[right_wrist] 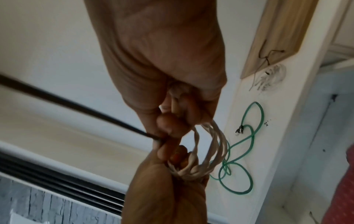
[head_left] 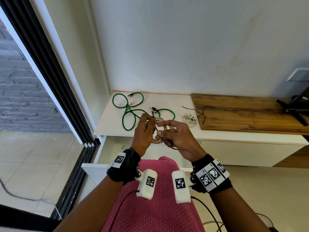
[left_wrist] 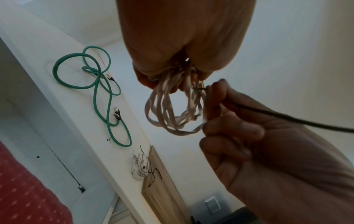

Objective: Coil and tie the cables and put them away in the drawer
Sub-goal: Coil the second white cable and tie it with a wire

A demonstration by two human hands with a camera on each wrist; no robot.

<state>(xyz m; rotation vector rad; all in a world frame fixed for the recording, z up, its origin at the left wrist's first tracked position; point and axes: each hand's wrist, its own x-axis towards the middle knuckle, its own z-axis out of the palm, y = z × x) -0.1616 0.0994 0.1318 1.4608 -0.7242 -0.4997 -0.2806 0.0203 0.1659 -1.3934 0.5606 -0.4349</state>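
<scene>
A beige cable coil (head_left: 158,139) hangs between my two hands above the open drawer (head_left: 103,151). My left hand (head_left: 143,131) grips one side of the coil (left_wrist: 172,115), fingers curled round its strands. My right hand (head_left: 175,138) pinches a black cable tie (head_left: 153,117) against the coil's other side. In the right wrist view the black cable tie (right_wrist: 76,104) runs out to the left from the right hand (right_wrist: 162,60), and the left hand (right_wrist: 162,194) holds the coil (right_wrist: 210,151) below. Loose green cables (head_left: 132,113) sprawl on the white cabinet top (head_left: 113,121).
A small white cable bundle (head_left: 189,120) lies tied on the cabinet top by a wooden board (head_left: 250,114). Thin black ties (head_left: 203,113) lie across the board's left end. A black stand (head_left: 296,108) sits at the far right. A sliding door frame (head_left: 50,81) runs along the left.
</scene>
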